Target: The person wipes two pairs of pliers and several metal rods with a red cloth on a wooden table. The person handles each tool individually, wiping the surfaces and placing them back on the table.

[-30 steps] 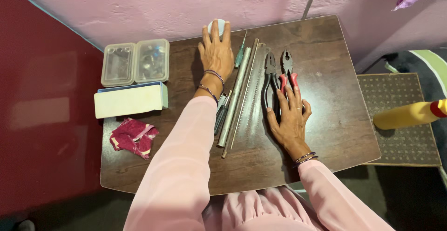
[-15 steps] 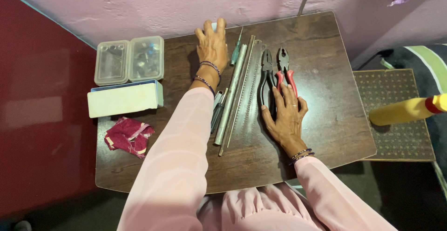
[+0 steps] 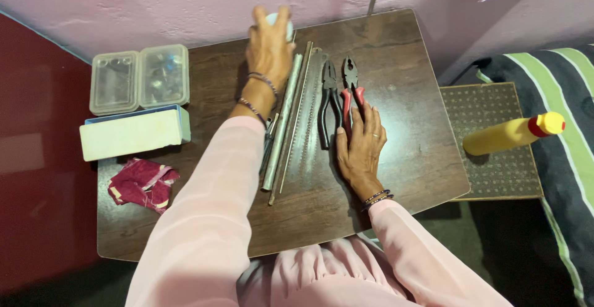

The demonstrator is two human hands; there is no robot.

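Note:
My left hand (image 3: 269, 50) reaches to the far edge of the dark wooden table (image 3: 402, 65), its fingers over a small pale round object (image 3: 276, 18) that is mostly hidden. Whether it grips the object I cannot tell. My right hand (image 3: 361, 148) lies flat on the table, its fingertips on the handles of two pliers: red-handled (image 3: 353, 84) and black-handled (image 3: 327, 99). Between my arms lie a saw blade (image 3: 309, 118), a metal tube (image 3: 283, 121) and thin rods (image 3: 296, 106), all lengthwise.
Two clear plastic boxes (image 3: 139, 78) sit at the table's left, a pale long box (image 3: 133, 132) in front of them, a crumpled red cloth (image 3: 142, 183) nearer still. A yellow bottle with a red cap (image 3: 510, 134) lies on a dotted mat (image 3: 489, 115) to the right.
The left hand has stretched a little further towards the wall, over the pale object. The right hand stays on the plier handles. The camera has shifted slightly.

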